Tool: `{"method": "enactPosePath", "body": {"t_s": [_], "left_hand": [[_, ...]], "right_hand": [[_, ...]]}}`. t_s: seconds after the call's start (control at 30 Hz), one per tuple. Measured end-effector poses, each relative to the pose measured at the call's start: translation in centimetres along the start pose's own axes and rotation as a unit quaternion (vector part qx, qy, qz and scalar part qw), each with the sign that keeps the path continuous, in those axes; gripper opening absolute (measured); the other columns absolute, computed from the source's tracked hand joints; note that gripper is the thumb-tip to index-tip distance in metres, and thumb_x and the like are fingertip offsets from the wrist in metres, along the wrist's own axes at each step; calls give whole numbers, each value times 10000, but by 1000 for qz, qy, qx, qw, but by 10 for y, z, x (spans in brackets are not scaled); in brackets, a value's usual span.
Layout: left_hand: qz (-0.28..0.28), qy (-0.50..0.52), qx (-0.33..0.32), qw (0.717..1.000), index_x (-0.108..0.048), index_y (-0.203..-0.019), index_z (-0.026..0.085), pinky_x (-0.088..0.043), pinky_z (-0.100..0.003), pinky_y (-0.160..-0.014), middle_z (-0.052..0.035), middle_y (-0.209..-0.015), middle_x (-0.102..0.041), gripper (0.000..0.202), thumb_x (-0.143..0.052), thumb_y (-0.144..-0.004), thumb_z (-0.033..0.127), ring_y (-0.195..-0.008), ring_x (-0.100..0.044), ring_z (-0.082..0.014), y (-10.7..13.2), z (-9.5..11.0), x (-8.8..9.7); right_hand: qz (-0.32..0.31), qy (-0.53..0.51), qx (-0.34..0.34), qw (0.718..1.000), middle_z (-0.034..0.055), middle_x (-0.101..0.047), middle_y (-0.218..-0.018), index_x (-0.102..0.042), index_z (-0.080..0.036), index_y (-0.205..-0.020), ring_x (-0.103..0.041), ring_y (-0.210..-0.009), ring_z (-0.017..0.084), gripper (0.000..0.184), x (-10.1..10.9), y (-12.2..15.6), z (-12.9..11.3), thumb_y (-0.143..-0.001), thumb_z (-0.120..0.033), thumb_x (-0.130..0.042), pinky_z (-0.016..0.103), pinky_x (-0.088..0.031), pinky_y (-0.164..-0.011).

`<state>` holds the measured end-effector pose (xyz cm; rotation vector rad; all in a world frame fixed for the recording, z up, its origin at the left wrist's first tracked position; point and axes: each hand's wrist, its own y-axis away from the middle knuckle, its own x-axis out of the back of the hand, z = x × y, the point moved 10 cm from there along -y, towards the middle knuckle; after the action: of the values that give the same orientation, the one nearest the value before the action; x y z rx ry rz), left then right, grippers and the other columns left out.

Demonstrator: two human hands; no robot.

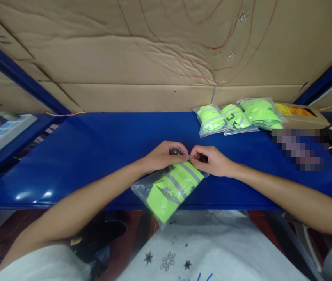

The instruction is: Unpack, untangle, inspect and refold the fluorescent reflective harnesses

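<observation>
Clear bag (140, 189): over the front edge of the worktop (110, 136); likely light, slick (limp film slides).
Yellow-green cloth (163, 207): inside, folded, probably soft.
Left hand (166, 157): pinching the bag's top edge.
Right hand (212, 160): pinching just beside it.
Best hold: that edge.

One bag (180, 183) is at the front edge of the table (95, 144); behind it, rightward, three bags (238, 118) lie beside a box (321, 119).
</observation>
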<state>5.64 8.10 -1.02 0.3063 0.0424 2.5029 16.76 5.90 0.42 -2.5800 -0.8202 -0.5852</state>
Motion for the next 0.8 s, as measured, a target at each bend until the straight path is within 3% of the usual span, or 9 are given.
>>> {"method": "enactPosePath", "body": {"t_s": [0.13,0.33,0.57,0.8], "left_hand": [[18,4,-17,1000,-758,-879,158,-431,-235,-679,-16,-807,-723,284,-840,-776,409,-736,-618,-126,2,8,3],[77,21,-15,997,-731,-817,155,-404,-231,-657,5,-743,-674,319,-875,-737,428,-681,-568,-105,4,16,24],[-14,-11,51,999,-756,-860,175,-438,-250,-714,-12,-821,-727,271,-861,-732,390,-761,-625,-130,4,3,13],[6,-18,28,999,-790,-822,174,-479,-278,-746,-33,-811,-749,257,-849,-727,406,-769,-651,-155,3,7,9]], "right_hand": [[0,-8,-7,1000,-37,-547,-687,-590,-181,-855,-458,-605,97,208,3,-1,-1,-953,-363,-614,230,-349,-553],[24,-27,-27,999,-44,-509,-658,-583,-184,-841,-436,-586,102,253,11,-1,3,-962,-405,-601,239,-326,-542],[-2,8,16,1000,-48,-513,-658,-568,-188,-840,-439,-580,95,222,2,3,-10,-986,-352,-605,233,-327,-535],[-16,-13,9,1000,-36,-535,-692,-587,-183,-851,-458,-618,100,207,-1,2,-5,-990,-336,-598,237,-363,-569]]}}
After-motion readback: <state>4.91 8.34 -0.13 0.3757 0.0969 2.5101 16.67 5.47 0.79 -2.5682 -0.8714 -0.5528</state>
